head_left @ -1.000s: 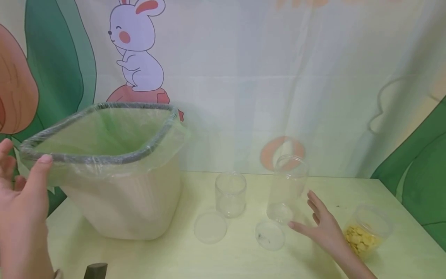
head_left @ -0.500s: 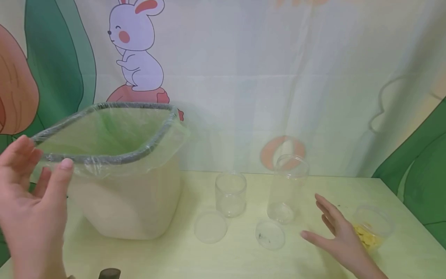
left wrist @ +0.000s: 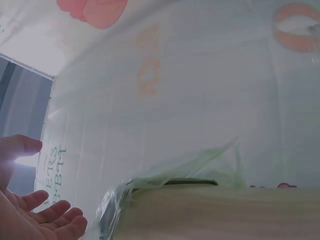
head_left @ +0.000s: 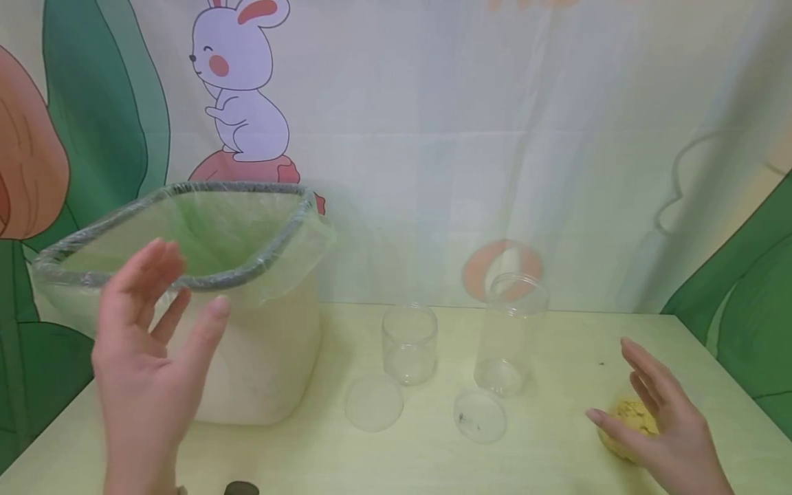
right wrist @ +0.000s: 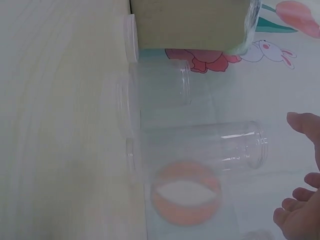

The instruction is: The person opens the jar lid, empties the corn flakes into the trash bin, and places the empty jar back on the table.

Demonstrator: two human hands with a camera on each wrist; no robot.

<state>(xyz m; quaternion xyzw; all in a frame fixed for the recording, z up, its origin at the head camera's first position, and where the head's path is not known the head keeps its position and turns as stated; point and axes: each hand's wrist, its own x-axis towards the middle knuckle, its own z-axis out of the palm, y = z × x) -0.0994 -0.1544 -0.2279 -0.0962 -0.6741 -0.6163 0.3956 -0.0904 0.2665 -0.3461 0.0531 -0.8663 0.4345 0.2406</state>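
My left hand (head_left: 155, 344) hovers in front of the bin (head_left: 266, 371), fingers loosely bent and thumb apart, holding nothing. In the left wrist view that hand (left wrist: 30, 215) shows at the lower left, beside the bin's bag-covered corner. On the right, my right hand (head_left: 671, 426) is in front of a clear jar of yellow pieces (head_left: 637, 414), mostly hiding it; whether they touch cannot be told. Its thumb and fingers stand spread. A tall clear jar (head_left: 509, 344) and a short clear jar (head_left: 410, 344) stand uncapped in the middle.
Two clear round lids lie on the table (head_left: 408, 467): one lid (head_left: 374, 403) before the short jar, another lid (head_left: 479, 416) before the tall one. A green liner (head_left: 216, 227) covers the bin's rim. A dark round end (head_left: 241, 489) shows at the bottom edge. Behind hangs a printed curtain (head_left: 396, 172).
My left hand has moved right, from the bin's left side to its front. My right hand has moved right, away from the tall jar to the jar of yellow pieces.
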